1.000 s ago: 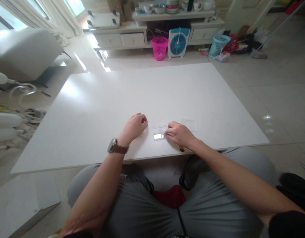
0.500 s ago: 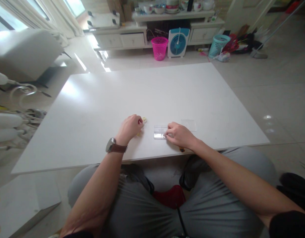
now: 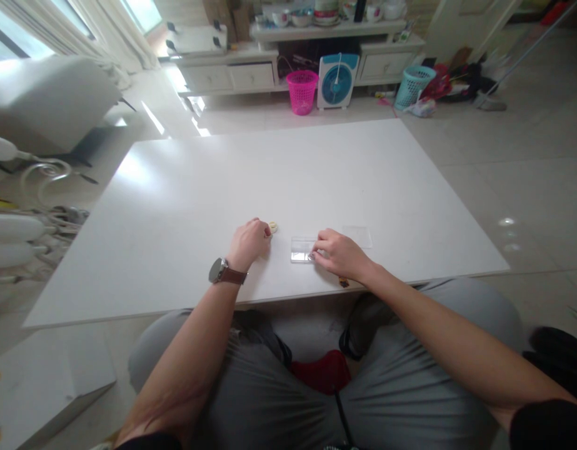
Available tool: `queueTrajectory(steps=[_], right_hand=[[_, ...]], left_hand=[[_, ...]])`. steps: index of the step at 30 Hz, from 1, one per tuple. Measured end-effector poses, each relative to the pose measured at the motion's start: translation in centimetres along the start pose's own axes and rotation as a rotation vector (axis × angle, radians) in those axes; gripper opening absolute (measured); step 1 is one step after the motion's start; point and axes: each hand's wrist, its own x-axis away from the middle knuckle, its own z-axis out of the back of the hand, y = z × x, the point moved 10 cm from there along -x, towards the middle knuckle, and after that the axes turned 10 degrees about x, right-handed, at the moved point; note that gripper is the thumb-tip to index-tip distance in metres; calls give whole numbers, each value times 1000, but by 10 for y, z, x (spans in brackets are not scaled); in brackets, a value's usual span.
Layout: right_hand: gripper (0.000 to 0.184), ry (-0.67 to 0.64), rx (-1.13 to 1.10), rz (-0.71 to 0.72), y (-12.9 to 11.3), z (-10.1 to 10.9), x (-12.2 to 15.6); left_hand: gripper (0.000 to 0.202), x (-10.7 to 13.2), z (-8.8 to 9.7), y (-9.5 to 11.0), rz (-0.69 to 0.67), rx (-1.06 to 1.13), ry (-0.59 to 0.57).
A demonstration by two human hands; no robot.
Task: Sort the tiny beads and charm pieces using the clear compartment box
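on the white worktop, i see the right hand, nearly closed, over one end of a clear plastic box; the left hand is half-curled beside a yellowish disc; i can't tell either's grip.

Clear, glossy plastic case, smooth glossy tabletop, leather-look watch strap, matt cloth trousers.

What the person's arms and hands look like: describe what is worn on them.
The left hand and right hand are bare, without gloves. A round, silvery wristwatch on a brown strap circles the left wrist. The black right sleeve and black left sleeve leave both forearms uncovered.
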Motion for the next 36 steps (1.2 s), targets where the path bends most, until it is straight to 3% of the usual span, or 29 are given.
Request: queueTrajectory(steps=[16,21,26,31,36], right_hand=[[15,4,-17,-5,-1,1,-1],[14,23,-42,-2,-2,5,-1],[10,146,-157,0,-2,17,0],[9,265,-311,-44,2,27,1],[6,305,-348,-38,1,31,2]], left_hand=[[18,1,-14,13,-54,-109,-88],[15,1,-7,27,-168,253,-47],[25,8,-4,51,-238,705,-161],[26,16,-11,70,-257,922,-305],[30,25,-20,86,-295,994,-417]])
